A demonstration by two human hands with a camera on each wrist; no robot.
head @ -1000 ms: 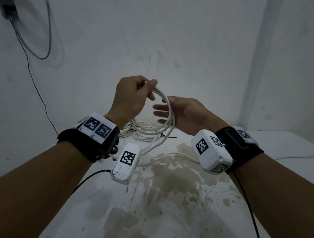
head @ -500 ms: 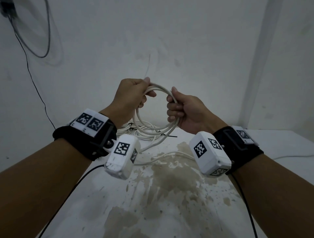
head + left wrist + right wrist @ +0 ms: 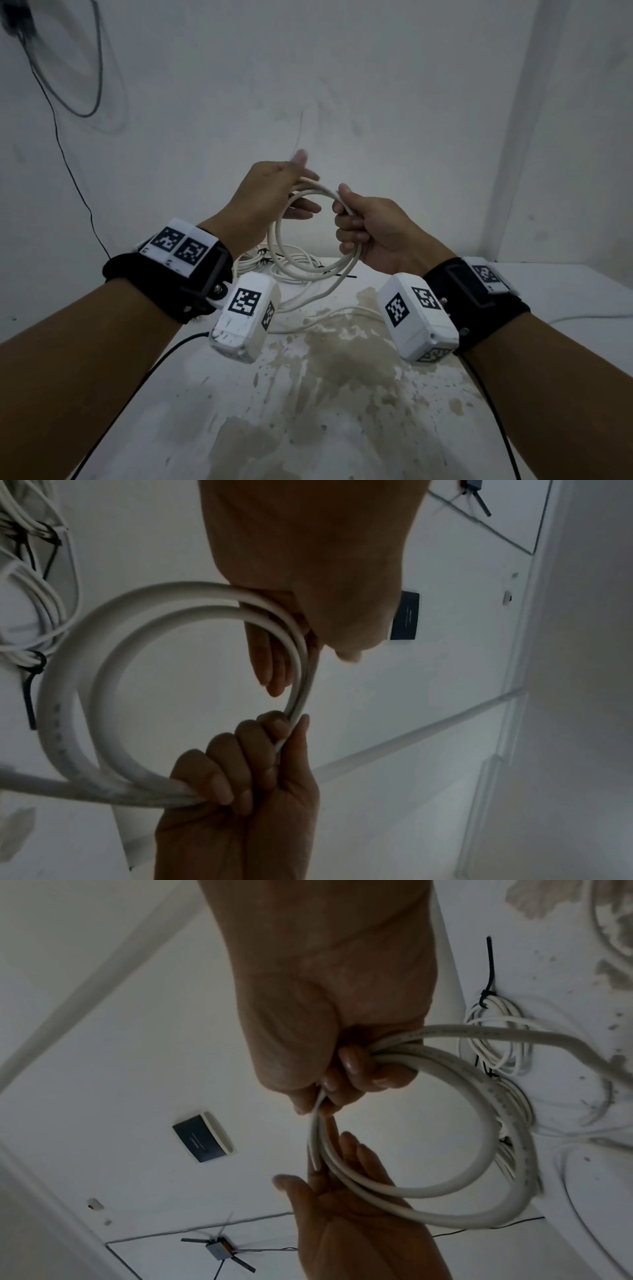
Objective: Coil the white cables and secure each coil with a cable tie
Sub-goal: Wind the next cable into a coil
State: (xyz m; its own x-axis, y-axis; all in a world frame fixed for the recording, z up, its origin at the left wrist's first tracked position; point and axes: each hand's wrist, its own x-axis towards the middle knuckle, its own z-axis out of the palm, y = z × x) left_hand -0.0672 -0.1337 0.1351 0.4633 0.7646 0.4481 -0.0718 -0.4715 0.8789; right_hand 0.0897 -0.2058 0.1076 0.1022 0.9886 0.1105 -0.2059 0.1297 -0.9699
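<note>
A white cable coil [image 3: 279,240] of a few loops hangs in the air between my hands, above the stained table [image 3: 171,428]. My right hand [image 3: 363,226] grips the coil's right side in a fist, which the right wrist view shows with its fingers [image 3: 346,1069] wrapped round the strands. My left hand [image 3: 284,192] has straight fingers and a raised thumb. The coil [image 3: 428,1191] only lies across that hand's open palm [image 3: 342,1204]. The cable's loose tail [image 3: 318,294] drops to the table.
Tied white coils [image 3: 263,262] with black ties lie at the table's back edge, against the wall. A black cable tie [image 3: 342,275] lies next to them. More white cable [image 3: 352,310] trails across the table, and thin black wires hang from both wrist units.
My right hand went from open fingers to a fist round the coil's right side. My left hand let go of its grip on the top and opened.
</note>
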